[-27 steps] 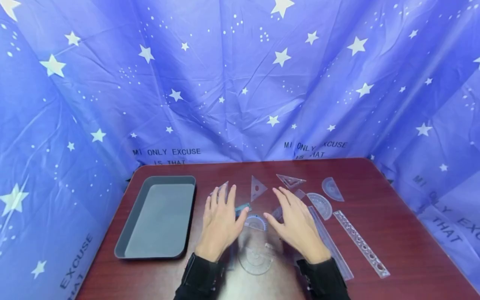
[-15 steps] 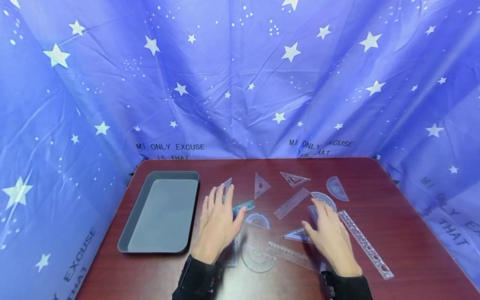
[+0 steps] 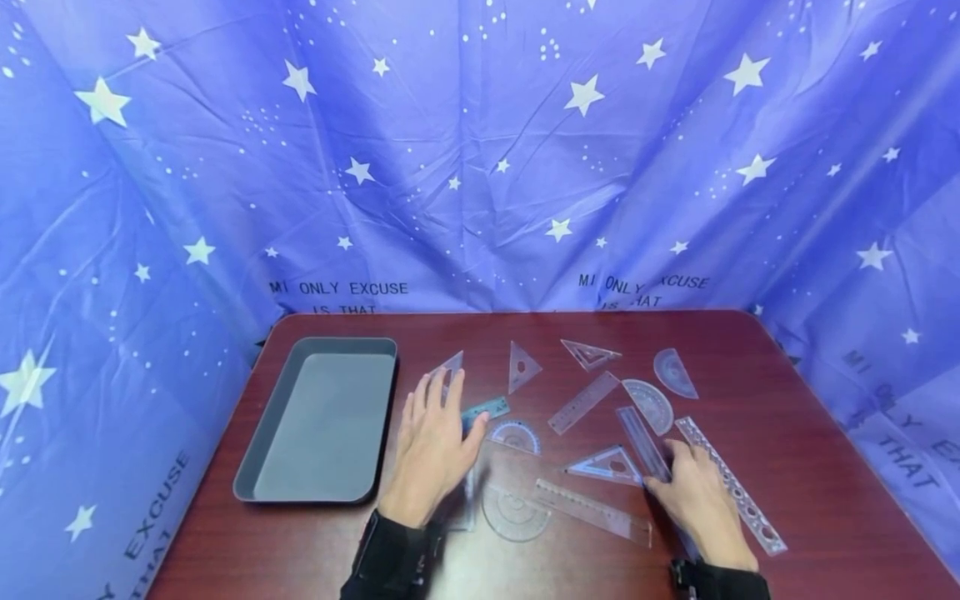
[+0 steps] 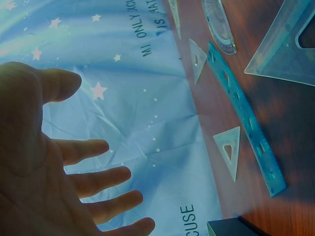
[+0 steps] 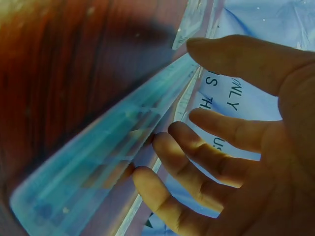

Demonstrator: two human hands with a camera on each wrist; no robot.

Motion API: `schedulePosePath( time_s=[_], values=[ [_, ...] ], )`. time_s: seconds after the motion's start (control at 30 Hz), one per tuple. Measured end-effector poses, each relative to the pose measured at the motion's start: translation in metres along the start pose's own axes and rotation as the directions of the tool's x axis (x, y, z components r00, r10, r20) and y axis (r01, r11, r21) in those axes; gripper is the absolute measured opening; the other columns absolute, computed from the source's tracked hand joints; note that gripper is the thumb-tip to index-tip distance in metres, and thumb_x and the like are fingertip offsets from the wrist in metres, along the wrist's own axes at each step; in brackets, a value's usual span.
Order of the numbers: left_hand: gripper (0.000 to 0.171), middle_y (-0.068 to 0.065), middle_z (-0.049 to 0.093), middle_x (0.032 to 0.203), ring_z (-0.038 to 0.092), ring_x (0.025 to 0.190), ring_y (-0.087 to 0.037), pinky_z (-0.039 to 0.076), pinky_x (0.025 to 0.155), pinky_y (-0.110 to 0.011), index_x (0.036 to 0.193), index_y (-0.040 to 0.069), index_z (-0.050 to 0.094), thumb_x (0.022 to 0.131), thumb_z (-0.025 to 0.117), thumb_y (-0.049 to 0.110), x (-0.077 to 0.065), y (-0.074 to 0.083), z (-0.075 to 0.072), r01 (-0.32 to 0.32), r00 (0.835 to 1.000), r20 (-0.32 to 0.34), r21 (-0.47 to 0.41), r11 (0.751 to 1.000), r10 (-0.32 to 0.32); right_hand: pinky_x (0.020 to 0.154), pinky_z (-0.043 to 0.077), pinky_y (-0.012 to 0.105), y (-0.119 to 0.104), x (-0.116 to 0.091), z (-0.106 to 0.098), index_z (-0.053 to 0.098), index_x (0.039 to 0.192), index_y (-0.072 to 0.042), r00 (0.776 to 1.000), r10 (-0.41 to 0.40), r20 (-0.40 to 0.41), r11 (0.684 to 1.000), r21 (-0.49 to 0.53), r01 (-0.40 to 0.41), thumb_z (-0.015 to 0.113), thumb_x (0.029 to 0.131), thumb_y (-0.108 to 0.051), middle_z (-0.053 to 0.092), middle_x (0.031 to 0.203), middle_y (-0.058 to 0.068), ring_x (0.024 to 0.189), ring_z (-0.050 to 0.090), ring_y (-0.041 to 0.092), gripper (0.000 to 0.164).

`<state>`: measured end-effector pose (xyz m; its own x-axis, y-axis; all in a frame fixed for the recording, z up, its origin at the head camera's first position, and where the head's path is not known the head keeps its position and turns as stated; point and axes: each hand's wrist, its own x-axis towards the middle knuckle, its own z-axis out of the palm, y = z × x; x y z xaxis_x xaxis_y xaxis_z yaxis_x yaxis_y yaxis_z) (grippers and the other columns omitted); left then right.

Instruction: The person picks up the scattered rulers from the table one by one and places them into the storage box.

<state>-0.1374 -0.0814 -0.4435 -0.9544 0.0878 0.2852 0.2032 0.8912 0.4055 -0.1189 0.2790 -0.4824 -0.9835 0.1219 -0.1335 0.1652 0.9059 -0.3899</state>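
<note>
My right hand [image 3: 701, 500] is at a long clear ruler [image 3: 645, 442] lying on the table. Thumb and bent fingertips sit at the ruler's opposite edges; in the right wrist view the thumb tip covers the far end of the clear ruler [image 5: 113, 142]. Palm down, my left hand [image 3: 431, 450] hovers with fingers spread and holds nothing. Near its thumb lie a teal ruler [image 3: 491, 408] and a blue-marked protractor [image 3: 516, 436]; a small set square [image 3: 452, 364] shows past its fingertips. A blue-edged set square [image 3: 609, 465] lies left of the right hand.
A grey tray [image 3: 322, 425] stands at the left of the table. Right of the right hand lies a ruler with round holes [image 3: 731, 483]. Two protractors, one clear half-round [image 3: 651, 406], sit behind it. More set squares, rulers and a round-edged protractor [image 3: 517, 512] are scattered across the middle.
My right hand has moved right and toward the body, lowering onto the long clear ruler with its fingers bending. The left hand has stayed nearly in place.
</note>
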Motion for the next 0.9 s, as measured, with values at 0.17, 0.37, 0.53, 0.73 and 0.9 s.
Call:
schedulePosePath(
  time_s=[0.17,0.37,0.53,0.73,0.9],
  values=[
    [0.072,-0.027,0.046,0.163,0.04,0.155,-0.047,0.03,0.129,-0.064,0.162,0.003,0.044,0.106,0.063,0.044,-0.001,0.001,-0.001,-0.002,1.0,0.002,-0.012,1.0,0.002,0.099,0.049,0.076,0.004,0.002,0.002,0.055,0.142,0.012,1.0,-0.007,0.01,1.0,-0.008,0.007,0.078,0.09,-0.023,0.057,0.129,0.04,0.119,0.058,0.06,0.067],
    [0.071,-0.027,0.047,0.163,0.04,0.154,-0.047,0.031,0.129,-0.063,0.161,0.003,0.046,0.106,0.063,0.043,-0.001,0.002,0.0,-0.012,1.0,0.001,-0.014,1.0,0.012,0.1,0.051,0.073,0.008,0.005,0.003,0.06,0.135,0.012,1.0,-0.017,-0.004,1.0,0.007,0.017,0.077,0.09,-0.018,0.061,0.122,0.038,0.115,0.062,0.057,0.057],
    [0.07,-0.027,0.046,0.163,0.04,0.155,-0.047,0.031,0.129,-0.063,0.161,0.002,0.046,0.106,0.062,0.043,-0.001,0.003,0.001,-0.013,1.0,0.012,-0.023,1.0,0.014,0.102,0.05,0.071,0.013,0.002,0.0,0.059,0.133,0.019,0.996,-0.091,-0.009,0.996,-0.01,0.091,0.079,0.085,-0.015,0.063,0.116,0.038,0.108,0.063,0.053,0.062],
    [0.069,-0.027,0.044,0.165,0.037,0.157,-0.046,0.03,0.13,-0.062,0.162,0.004,0.045,0.107,0.062,0.043,0.0,0.004,0.001,-0.001,1.0,0.027,-0.041,0.999,0.002,0.103,0.048,0.072,0.015,0.001,-0.003,0.057,0.13,0.021,0.997,-0.077,0.032,0.997,-0.023,0.078,0.082,0.079,-0.012,0.062,0.115,0.038,0.109,0.061,0.054,0.066],
    [0.068,-0.026,0.044,0.165,0.038,0.156,-0.046,0.032,0.129,-0.063,0.161,0.004,0.046,0.107,0.062,0.042,0.0,0.007,0.001,-0.001,1.0,0.024,-0.054,0.999,0.002,0.095,0.052,0.067,0.015,0.002,-0.002,0.061,0.119,0.016,0.999,-0.027,0.039,1.0,-0.003,0.027,0.082,0.078,-0.012,0.064,0.107,0.034,0.099,0.064,0.046,0.054]
  ],
)
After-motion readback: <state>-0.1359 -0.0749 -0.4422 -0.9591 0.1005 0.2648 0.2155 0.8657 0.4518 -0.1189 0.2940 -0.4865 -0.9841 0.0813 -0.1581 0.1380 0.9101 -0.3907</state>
